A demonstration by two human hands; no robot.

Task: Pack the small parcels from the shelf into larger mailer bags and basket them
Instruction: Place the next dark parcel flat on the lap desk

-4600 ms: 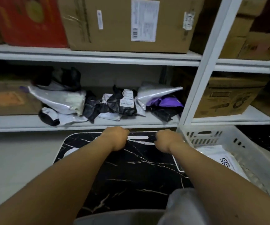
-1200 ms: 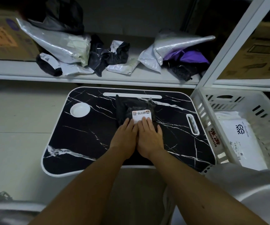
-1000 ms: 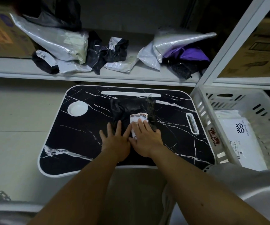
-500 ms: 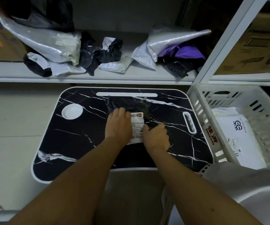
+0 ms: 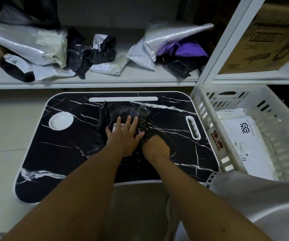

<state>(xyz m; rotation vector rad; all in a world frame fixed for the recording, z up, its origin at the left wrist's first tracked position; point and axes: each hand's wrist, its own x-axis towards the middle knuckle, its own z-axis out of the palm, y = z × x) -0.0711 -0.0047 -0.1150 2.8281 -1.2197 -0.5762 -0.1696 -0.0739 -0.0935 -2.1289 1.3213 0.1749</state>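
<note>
Left hand [image 5: 123, 136] flat on black parcel [image 5: 116, 112]; right hand [image 5: 156, 146] seemingly grips its edge; basket [image 5: 208, 108] beside.

Left hand [image 5: 123, 134] now flattens black parcel [image 5: 116, 112]; right hand [image 5: 156, 146] grips it.

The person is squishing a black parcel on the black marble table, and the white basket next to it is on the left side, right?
Not quite. The head view shows the white basket on the right side of the black marble table, not the left. The rest holds: the left hand presses the black parcel flat while the right hand grips its edge.
</note>
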